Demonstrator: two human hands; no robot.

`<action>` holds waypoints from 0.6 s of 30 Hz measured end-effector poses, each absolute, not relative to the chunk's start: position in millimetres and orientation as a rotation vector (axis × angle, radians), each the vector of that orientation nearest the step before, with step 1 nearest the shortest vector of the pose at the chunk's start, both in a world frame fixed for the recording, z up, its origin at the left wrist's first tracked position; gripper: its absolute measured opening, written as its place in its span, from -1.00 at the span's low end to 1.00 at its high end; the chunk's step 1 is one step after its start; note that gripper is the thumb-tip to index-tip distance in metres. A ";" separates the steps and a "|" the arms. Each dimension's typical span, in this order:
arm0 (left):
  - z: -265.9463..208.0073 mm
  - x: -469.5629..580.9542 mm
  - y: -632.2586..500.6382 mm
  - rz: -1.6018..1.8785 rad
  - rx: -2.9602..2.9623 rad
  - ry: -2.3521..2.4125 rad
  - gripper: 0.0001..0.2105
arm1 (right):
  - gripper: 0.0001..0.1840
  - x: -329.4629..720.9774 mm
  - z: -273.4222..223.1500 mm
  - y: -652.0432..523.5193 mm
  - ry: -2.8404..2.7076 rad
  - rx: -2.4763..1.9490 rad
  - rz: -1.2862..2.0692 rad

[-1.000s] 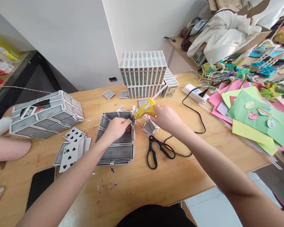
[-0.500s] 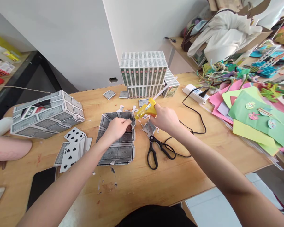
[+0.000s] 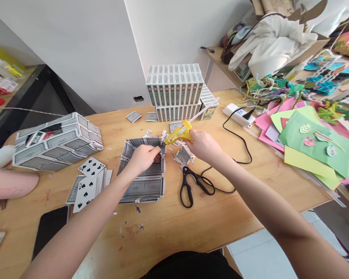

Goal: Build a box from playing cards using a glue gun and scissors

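An open box made of grey-backed playing cards (image 3: 142,190) stands on the table in front of me. My left hand (image 3: 147,157) reaches over it and pinches its right wall near the far corner. In my right hand (image 3: 202,144) is a yellow hot glue gun (image 3: 178,133), a pale glue stick jutting from its back. Its nozzle is at the box's upper right edge, close to my left fingertips; whether it touches is too small to tell. Black-handled scissors (image 3: 189,178) lie just right of the box, blades spread over card scraps.
Loose playing cards (image 3: 90,182) and a dark phone (image 3: 50,228) lie at left, near a larger card-covered box (image 3: 58,141). Another person's arm (image 3: 11,184) rests there. Stacked card packs (image 3: 174,91) stand behind. A power strip (image 3: 239,115) and coloured paper (image 3: 314,143) are at right.
The view has shifted very slightly. Both hands keep nearly the same place, with the glue gun still at the box's right edge.
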State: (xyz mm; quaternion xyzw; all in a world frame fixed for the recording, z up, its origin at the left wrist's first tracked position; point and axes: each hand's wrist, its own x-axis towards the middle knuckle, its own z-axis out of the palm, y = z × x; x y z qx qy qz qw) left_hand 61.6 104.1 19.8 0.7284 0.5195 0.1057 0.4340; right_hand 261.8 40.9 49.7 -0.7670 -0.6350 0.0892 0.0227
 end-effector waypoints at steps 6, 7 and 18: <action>18.2 61.3 105.2 0.263 1.807 1.293 -0.65 | -0.64 261.9 49.9 40.6 -1.964 -2.340 0.321; 18.3 61.4 105.3 0.264 1.802 1.293 -0.65 | -0.64 261.9 50.0 40.7 -1.961 -2.341 0.326; 21.6 63.1 104.6 0.258 1.808 1.295 -0.66 | -0.57 259.0 44.7 40.6 -1.934 -2.395 0.175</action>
